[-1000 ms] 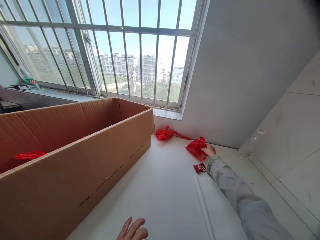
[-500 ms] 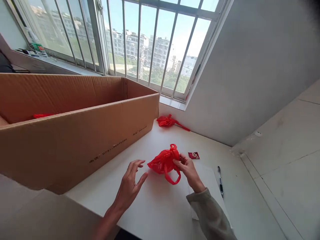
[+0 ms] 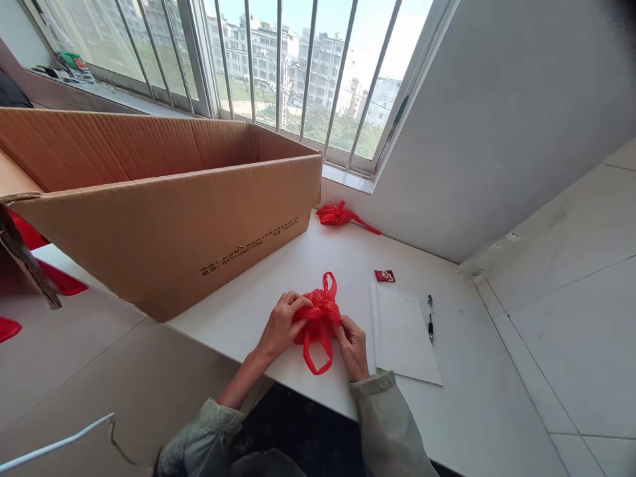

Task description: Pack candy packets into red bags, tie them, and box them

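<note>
A crumpled red plastic bag [image 3: 320, 315] with two loop handles is held low over the white table, close to its front edge. One loop points up and away, the other hangs toward me. My left hand [image 3: 284, 322] grips the bag's left side, thumb and fingers closed on the film. On the right side, my right hand [image 3: 352, 344] pinches the bag, its fingertips partly hidden behind the plastic. Whether anything is inside the bag I cannot tell.
A large open cardboard box [image 3: 238, 232] takes up the table's left side. Another red bag [image 3: 338, 214] lies by the wall. To the right are a small dark red packet [image 3: 384, 275], white paper [image 3: 405, 331] and a pen [image 3: 430, 318]. A barred window [image 3: 298, 73] stands behind.
My left hand has moved from free beside the bag to gripping it. The bag and my right hand have come nearer to me. The view has tilted downward.
</note>
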`<act>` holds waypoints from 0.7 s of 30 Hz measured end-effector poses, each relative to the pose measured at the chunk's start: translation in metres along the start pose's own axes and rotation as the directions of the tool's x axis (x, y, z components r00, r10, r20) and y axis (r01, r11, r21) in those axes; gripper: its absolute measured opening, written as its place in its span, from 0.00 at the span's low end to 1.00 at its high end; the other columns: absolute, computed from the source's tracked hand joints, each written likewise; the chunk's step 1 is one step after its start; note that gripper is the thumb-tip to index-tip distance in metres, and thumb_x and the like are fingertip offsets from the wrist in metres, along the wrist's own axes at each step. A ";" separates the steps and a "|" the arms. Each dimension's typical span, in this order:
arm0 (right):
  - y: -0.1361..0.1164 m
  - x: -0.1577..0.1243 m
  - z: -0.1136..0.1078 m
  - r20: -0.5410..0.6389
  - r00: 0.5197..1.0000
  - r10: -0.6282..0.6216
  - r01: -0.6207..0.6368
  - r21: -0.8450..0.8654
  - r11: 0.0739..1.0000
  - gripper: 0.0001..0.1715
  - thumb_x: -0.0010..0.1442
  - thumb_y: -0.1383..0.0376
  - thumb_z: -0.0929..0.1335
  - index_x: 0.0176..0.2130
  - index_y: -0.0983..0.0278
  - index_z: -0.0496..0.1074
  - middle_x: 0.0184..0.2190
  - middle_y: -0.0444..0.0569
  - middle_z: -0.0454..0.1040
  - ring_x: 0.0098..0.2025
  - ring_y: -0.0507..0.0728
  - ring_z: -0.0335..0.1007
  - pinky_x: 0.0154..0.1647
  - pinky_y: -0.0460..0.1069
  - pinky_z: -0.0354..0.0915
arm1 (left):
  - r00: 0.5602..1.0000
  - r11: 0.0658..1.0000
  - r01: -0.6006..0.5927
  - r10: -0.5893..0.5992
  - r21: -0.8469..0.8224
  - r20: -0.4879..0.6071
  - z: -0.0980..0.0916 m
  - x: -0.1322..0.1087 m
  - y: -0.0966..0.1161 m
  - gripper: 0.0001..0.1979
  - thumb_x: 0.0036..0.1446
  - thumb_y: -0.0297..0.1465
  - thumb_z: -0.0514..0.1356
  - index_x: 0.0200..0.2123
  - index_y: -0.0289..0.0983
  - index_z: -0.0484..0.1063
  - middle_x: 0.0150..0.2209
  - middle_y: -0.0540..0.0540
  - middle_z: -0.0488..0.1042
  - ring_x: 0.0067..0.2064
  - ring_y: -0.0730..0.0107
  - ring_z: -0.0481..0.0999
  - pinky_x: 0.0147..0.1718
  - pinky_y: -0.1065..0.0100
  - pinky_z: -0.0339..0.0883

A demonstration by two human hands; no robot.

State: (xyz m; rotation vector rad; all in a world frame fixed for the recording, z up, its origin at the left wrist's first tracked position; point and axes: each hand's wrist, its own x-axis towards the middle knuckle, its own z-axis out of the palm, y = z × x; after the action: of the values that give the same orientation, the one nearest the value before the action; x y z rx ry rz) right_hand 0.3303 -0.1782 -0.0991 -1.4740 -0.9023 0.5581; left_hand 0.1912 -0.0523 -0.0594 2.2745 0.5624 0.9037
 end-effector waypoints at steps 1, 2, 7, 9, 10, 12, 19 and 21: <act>0.001 -0.001 -0.001 -0.025 1.000 0.004 -0.004 -0.009 1.000 0.20 0.62 0.52 0.63 0.37 0.64 0.75 0.32 0.47 0.72 0.34 0.54 0.66 0.35 0.48 0.65 | 0.999 1.000 0.023 -0.024 -0.006 -0.022 -0.002 0.000 -0.001 0.10 0.57 0.25 0.55 0.38 0.40 0.75 0.36 0.47 0.70 0.40 0.65 0.71 0.41 0.64 0.68; 0.002 -0.002 -0.001 -0.052 0.999 0.008 -0.009 -0.017 1.000 0.20 0.62 0.52 0.63 0.35 0.64 0.74 0.31 0.47 0.72 0.32 0.54 0.65 0.33 0.47 0.65 | 0.998 0.999 0.046 -0.047 -0.012 -0.045 -0.004 0.000 -0.003 0.09 0.57 0.25 0.55 0.37 0.40 0.75 0.35 0.47 0.71 0.39 0.66 0.71 0.40 0.65 0.68; 0.002 -0.011 -0.002 -0.147 0.989 0.000 -0.012 -0.076 0.997 0.16 0.61 0.57 0.61 0.28 0.63 0.71 0.25 0.45 0.68 0.26 0.52 0.62 0.26 0.46 0.63 | 0.986 0.993 0.114 -0.115 -0.013 -0.124 -0.017 0.001 -0.012 0.10 0.58 0.30 0.55 0.33 0.38 0.77 0.32 0.47 0.73 0.35 0.68 0.73 0.36 0.67 0.69; -0.003 -0.017 -0.002 -0.164 0.986 -0.009 -0.008 -0.099 0.995 0.13 0.60 0.60 0.61 0.32 0.63 0.71 0.29 0.47 0.71 0.29 0.54 0.65 0.27 0.47 0.64 | 0.991 0.995 0.100 -0.100 -0.006 -0.091 -0.025 0.000 -0.010 0.09 0.57 0.28 0.56 0.35 0.38 0.77 0.33 0.48 0.73 0.35 0.67 0.74 0.36 0.66 0.70; -0.007 -0.020 -0.002 -0.176 0.984 -0.021 0.000 -0.115 0.993 0.11 0.58 0.62 0.62 0.36 0.63 0.72 0.34 0.49 0.72 0.32 0.55 0.67 0.29 0.48 0.66 | 0.995 0.997 0.079 -0.079 0.003 -0.060 -0.030 -0.001 -0.007 0.10 0.55 0.27 0.57 0.38 0.39 0.77 0.35 0.47 0.73 0.37 0.66 0.74 0.38 0.65 0.70; -0.019 -0.024 -0.002 -0.187 0.975 -0.117 0.076 -0.214 0.974 0.21 0.53 0.66 0.65 0.48 0.63 0.69 0.46 0.53 0.71 0.42 0.59 0.68 0.38 0.52 0.69 | 1.000 0.997 -0.007 0.006 0.079 0.014 -0.037 -0.004 0.004 0.18 0.54 0.23 0.57 0.47 0.42 0.74 0.43 0.45 0.72 0.45 0.61 0.73 0.44 0.61 0.71; -0.069 -0.001 0.008 0.202 0.928 -0.313 0.358 -0.715 0.601 0.23 0.59 0.73 0.63 0.52 0.60 0.70 0.47 0.53 0.73 0.48 0.63 0.66 0.51 0.60 0.65 | 0.901 0.809 -0.421 0.322 0.411 0.289 -0.028 0.003 0.031 0.14 0.64 0.21 0.51 0.47 0.40 0.71 0.49 0.42 0.73 0.55 0.53 0.66 0.55 0.46 0.60; -0.069 0.007 0.010 0.230 0.937 -0.263 0.342 -0.765 0.545 0.16 0.62 0.73 0.62 0.45 0.60 0.73 0.40 0.52 0.76 0.41 0.62 0.68 0.44 0.58 0.66 | 0.902 0.814 -0.412 0.300 0.410 0.311 -0.027 0.006 0.025 0.12 0.65 0.22 0.50 0.40 0.39 0.72 0.39 0.45 0.75 0.47 0.57 0.71 0.54 0.44 0.59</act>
State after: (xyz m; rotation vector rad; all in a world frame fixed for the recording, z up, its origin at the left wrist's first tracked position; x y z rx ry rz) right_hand 0.3127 -0.1712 -0.0321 -2.0297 -1.5785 -0.1054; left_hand 0.1800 -0.0564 -0.0243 2.9554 0.2594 0.7023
